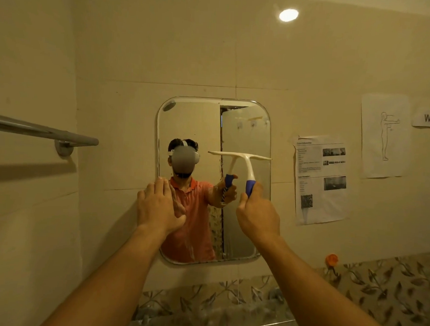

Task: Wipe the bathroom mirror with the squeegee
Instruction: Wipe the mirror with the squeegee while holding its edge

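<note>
A rounded rectangular mirror (193, 122) hangs on the beige tiled wall at the centre. My right hand (257, 213) grips the blue handle of a white squeegee (248, 164). Its blade lies level against the glass, about halfway up the right half of the mirror. My left hand (159, 204) rests flat with fingers spread on the mirror's lower left edge, partly on the wall. Water streaks run down the lower glass. A person in an orange shirt is reflected in the mirror.
A metal towel bar (43, 132) juts from the wall at the left. Printed sheets (320, 178) and a drawn figure sheet (385, 134) are taped right of the mirror. A leaf-patterned tile band (389, 284) and a glass shelf (225, 320) run below. An orange hook (331, 260) sits lower right.
</note>
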A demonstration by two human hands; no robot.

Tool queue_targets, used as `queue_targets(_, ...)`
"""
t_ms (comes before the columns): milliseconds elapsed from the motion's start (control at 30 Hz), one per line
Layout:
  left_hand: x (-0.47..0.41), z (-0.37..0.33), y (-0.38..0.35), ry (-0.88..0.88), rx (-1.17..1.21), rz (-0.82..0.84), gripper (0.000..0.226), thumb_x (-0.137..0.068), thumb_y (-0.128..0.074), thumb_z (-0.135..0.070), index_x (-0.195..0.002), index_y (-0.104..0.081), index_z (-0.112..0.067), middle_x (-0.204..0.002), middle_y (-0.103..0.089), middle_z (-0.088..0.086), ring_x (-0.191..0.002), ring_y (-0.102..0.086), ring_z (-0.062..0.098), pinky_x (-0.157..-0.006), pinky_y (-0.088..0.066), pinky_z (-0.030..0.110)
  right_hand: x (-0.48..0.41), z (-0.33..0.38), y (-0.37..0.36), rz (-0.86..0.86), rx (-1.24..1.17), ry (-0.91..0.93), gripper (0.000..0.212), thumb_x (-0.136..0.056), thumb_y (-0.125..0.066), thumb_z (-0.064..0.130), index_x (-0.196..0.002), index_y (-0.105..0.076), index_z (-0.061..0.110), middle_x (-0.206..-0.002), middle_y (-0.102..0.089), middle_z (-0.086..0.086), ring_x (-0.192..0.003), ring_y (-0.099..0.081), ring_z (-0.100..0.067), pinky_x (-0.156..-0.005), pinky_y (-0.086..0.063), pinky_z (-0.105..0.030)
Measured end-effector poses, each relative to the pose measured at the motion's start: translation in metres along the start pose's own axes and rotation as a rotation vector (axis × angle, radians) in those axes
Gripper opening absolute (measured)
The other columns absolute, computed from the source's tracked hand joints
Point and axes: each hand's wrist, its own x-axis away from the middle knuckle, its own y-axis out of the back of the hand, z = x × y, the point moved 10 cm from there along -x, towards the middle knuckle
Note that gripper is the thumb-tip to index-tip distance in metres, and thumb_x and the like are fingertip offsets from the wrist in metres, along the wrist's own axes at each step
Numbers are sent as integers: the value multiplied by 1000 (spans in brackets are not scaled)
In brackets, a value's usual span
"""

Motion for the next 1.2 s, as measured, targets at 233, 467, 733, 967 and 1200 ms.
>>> queue_targets(233,0,1,2,-8,16,6,117,-70,-55,-80,-157,-23,-9,-157,-28,8,-137,-33,27,-108,-33,41,-34,53,56,-165,33,284,46,-108,-36,41,-150,-23,26,-77,-54,0,-58,-55,-15,-54,-55,-36)
queue_targets(467,-2,1,0,-25,-9,9,117,-71,-49,-82,-158,-22,-9,-160,-25,10,-139,-31,28,-109,-33,42,-85,114,99,-206,366,481,50,-111,-28,38,-158,-18,25,-64,-41,3,-48,-44,-13,-42,-29,-24)
queue_targets(733,-1,0,-4,-21,-25,19,120,-71,-50,-82,-159,-16,-8,-162,-18,12,-143,-27,30,-112,-29,43,-97,104,103,-163,442,491,51,-110,-31,39,-158,-19,26,-65,-40,1,-50,-45,-14,-46,-36,-26)
queue_targets(967,0,0,-1,-22,-35,7,117,-71,-48,-80,-158,-21,-7,-161,-23,12,-140,-30,29,-109,-32,43,-81,70,93,-86,372,441,54,-109,-30,42,-159,-16,27,-68,-52,-4,-54,-55,-21,-55,-55,-38)
queue_targets(1200,0,0,-1,-19,-31,16,120,-70,-51,-81,-159,-19,-8,-161,-22,11,-141,-29,28,-111,-31,43,-50,26,76,-77,233,311,55,-110,-31,38,-161,-15,26,-65,-51,-2,-52,-51,-16,-47,-43,-27)
